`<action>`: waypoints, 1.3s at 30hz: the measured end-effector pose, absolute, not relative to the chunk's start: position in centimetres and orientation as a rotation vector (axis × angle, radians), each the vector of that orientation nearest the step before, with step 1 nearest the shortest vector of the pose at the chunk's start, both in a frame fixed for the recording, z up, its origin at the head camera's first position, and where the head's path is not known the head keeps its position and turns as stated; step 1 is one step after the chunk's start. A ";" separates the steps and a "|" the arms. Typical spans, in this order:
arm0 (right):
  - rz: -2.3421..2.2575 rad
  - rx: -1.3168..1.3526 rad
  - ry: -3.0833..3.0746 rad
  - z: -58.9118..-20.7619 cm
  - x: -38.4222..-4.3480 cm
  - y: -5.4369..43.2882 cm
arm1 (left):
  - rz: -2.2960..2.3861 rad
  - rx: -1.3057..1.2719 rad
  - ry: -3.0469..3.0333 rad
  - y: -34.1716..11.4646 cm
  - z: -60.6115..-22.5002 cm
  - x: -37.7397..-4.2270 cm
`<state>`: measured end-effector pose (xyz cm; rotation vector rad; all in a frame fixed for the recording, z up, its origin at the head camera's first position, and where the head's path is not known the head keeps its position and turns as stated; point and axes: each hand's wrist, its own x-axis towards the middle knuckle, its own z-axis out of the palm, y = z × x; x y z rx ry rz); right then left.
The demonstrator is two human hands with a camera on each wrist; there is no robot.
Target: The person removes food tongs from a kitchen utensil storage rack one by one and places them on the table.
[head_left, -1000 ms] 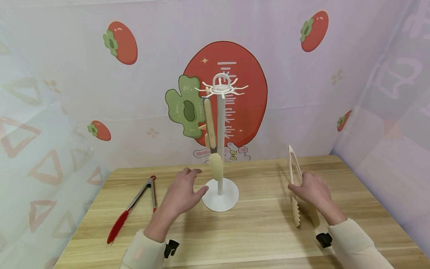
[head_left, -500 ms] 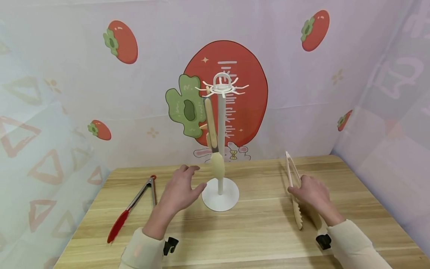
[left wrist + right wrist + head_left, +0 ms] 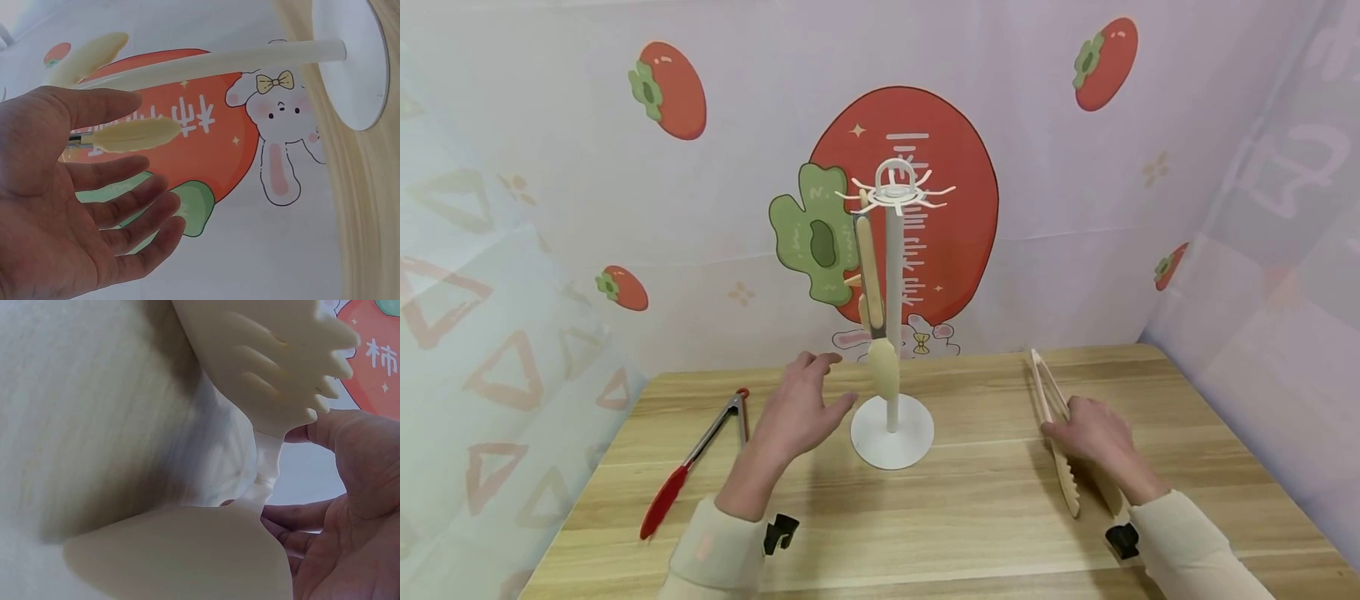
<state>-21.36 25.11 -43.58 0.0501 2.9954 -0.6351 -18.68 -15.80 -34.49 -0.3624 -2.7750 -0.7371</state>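
Note:
My right hand (image 3: 1093,429) grips cream tongs (image 3: 1043,392) between thumb and fingers at the right of the table. Their hinge end points away toward the wall. Both scalloped cream heads (image 3: 262,362) hang spread apart in the right wrist view, low over the wood. Left of the white rack (image 3: 893,333), my left hand (image 3: 797,408) hovers with fingers loosely bent and nothing in it. From one rack hook hang tongs with tan handles (image 3: 870,275) and cream tips (image 3: 883,369); the left wrist view shows one tip (image 3: 134,135) beyond my thumb.
Red-tipped metal tongs (image 3: 700,454) lie spread on the wooden table (image 3: 955,533) at the left, partly behind my left forearm. Several short hooks ring the rack's top (image 3: 897,196), and its round white base (image 3: 892,450) stands mid-table. A printed cloth (image 3: 1022,275) closes the back.
The cream tongs in my right hand have tipped down, their hinge end dropping and shifting left while the visible head slid slightly right. My left hand has risen slightly in the head view.

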 end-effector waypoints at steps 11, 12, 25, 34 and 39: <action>-0.607 0.068 2.996 -43.8 -21.1 25.0 | -0.748 -0.367 -2.734 -15.8 -32.9 -19.2; -0.606 0.067 2.998 -43.8 -21.1 25.0 | -0.751 -0.365 -2.731 -15.8 -32.8 -19.2; -0.623 0.072 2.989 -44.0 -20.9 25.0 | -0.762 -0.342 -2.709 -15.8 -31.6 -19.1; -0.608 0.069 2.998 -43.8 -20.7 24.9 | -0.867 -0.361 -2.550 -15.7 -30.9 -19.5; -0.601 0.045 3.031 -43.6 -20.5 25.0 | -0.965 -0.374 -2.480 -15.6 -30.4 -19.8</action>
